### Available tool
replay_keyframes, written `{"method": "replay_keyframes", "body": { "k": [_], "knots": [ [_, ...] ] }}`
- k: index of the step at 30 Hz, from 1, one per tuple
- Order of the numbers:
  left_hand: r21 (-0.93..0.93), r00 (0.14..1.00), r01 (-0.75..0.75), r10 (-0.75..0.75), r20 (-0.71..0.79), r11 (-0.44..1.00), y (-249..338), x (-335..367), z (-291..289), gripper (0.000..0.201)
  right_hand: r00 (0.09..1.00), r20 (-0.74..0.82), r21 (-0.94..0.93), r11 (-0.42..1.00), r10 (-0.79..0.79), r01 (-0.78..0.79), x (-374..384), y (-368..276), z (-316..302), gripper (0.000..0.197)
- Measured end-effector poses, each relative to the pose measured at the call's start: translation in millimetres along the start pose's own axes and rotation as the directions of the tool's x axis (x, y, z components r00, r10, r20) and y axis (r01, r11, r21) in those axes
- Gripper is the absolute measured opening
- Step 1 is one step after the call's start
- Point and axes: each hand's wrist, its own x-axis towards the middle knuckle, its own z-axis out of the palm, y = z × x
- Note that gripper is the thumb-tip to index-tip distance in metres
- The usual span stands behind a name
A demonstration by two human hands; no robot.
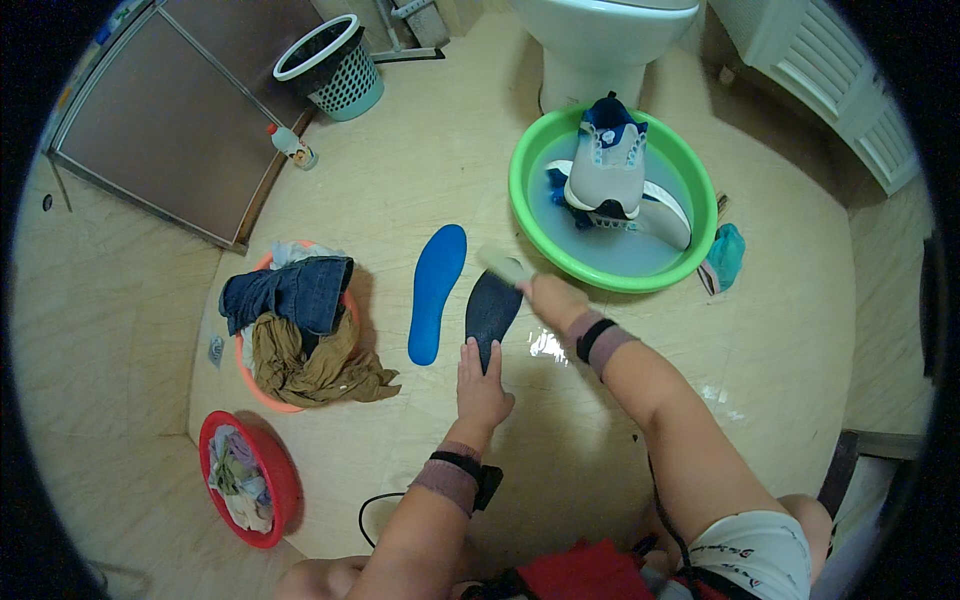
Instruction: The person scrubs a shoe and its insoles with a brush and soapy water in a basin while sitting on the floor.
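A dark insole [494,308] lies on the tiled floor in front of me. My left hand [484,390] rests on its near end, with the fingers stretched out flat. In my right hand [553,300] is a pale scrub brush [505,265], closed in the fingers and held at the insole's far end. The brush's bristles cannot be made out. Just left of the dark insole lies a blue insole [436,295], touched by neither hand. Beyond my right hand stands a green basin [524,225] of cloudy water, with white and blue sneakers [607,165] in it.
An orange basin [246,370] of clothes and a red basin [285,480] of laundry stand at left. A bottle [292,147] and lattice bin [345,85] are farther back. Behind the green basin is a toilet [605,40]; a teal cloth [725,257] lies right of it.
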Motion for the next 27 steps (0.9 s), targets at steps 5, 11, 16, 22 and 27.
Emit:
{"method": "replay_keyframes", "body": {
  "k": [5,11,16,22,27],
  "knots": [
    [0.027,0.998,0.054,-0.054,0.025,0.998,-10.3,-3.1,-4.4,0.100,0.983,0.127,-0.143,0.978,-0.134,0.151,-39.2,-42.8,17.7,0.039],
    [0.021,1.000,0.017,-0.017,-0.008,1.000,-5.5,-5.7,-2.7,0.098,0.996,0.039,-0.170,0.982,-0.075,0.081,-13.2,-21.3,-5.3,0.043],
    [0.086,0.998,0.051,-0.053,0.023,0.995,-5.2,-11.2,-12.6,0.097,0.994,0.090,-0.147,0.986,-0.063,0.076,-32.9,-38.3,16.8,0.048],
    [0.109,0.995,0.074,-0.081,0.061,0.991,-1.8,-10.9,-5.8,0.098,0.984,0.155,-0.257,0.958,-0.088,0.126,-24.7,-22.3,-11.1,0.047],
    [0.011,0.998,0.054,-0.054,0.015,0.998,-12.3,-11.4,2.8,0.100,0.995,0.091,-0.115,0.992,-0.047,0.058,-37.7,-29.5,20.1,0.047]
  ]
}}
